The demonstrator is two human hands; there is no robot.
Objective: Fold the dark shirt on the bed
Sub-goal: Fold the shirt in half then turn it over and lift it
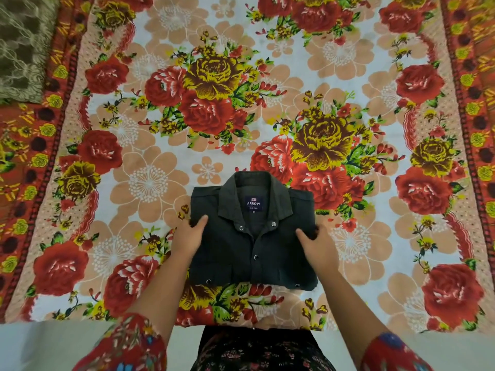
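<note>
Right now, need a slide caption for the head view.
Left hand and right hand grip the sides of the folded dark shirt, collar up, on the floral bedsheet.

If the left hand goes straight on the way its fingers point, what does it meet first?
The left hand already grips the folded dark shirt at its side edge. Its fingers point up and inward, so it would likely slide over the shirt toward the collar.

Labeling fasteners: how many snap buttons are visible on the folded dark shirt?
5: two below the collar, one mid-placket, two near the bottom fold. Others may be hidden in the folds of the dark shirt.
</note>
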